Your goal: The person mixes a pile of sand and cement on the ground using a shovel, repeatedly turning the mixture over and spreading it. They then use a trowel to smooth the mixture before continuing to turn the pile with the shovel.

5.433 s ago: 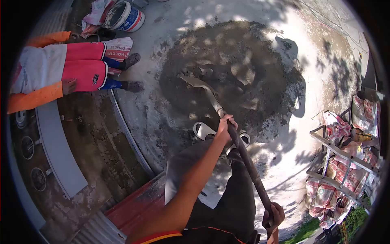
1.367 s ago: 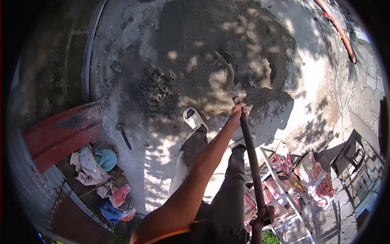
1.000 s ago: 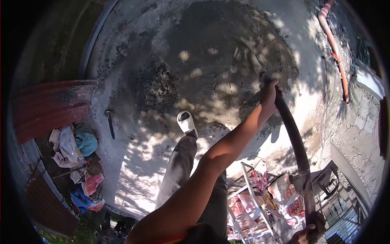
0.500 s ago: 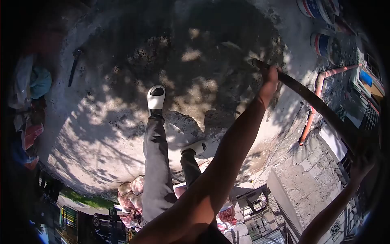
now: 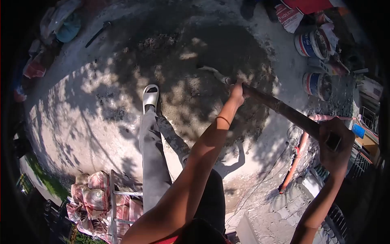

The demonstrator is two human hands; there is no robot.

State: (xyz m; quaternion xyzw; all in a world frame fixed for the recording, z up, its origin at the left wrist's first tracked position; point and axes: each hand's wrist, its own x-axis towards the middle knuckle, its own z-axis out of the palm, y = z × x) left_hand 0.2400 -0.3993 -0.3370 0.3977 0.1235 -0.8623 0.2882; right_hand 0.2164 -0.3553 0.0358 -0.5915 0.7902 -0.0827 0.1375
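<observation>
Head view: looking straight down on concrete ground [image 5: 81,122] in dappled shade, with the person's own legs in the middle of the frame.
shovel [image 5: 280,107]: the long dark handle runs from the right edge up and left to centre top. The blade [image 5: 209,70] lies low on the mix pile, its tip pointing to the upper left.
left hand [image 5: 237,90]: upper centre. The grip is closed right round the handle, just behind where the blade joins. There is a thin band on the wrist.
right hand [image 5: 335,142]: right edge. The grip is wrapped tight round the far end of the handle — no gap shows between fingers and wood.
mix pile [image 5: 227,49]: a dark grey, damp-looking round heap filling the upper centre.
white sandal [image 5: 150,95]: left of centre, planted at the pile's near edge, toe toward the top of the frame.
buckets: one bucket [image 5: 310,44] and a second bucket [image 5: 318,85] stand at the upper right — well apart from the blade.
orange pipe [image 5: 298,150]: lower right, lying on the ground under the handle.
sacks [image 5: 91,195]: stacked at the lower left, with a metal frame [image 5: 113,195] lying across them.
hammer [image 5: 97,34]: upper left, on bare ground beside the pile.
</observation>
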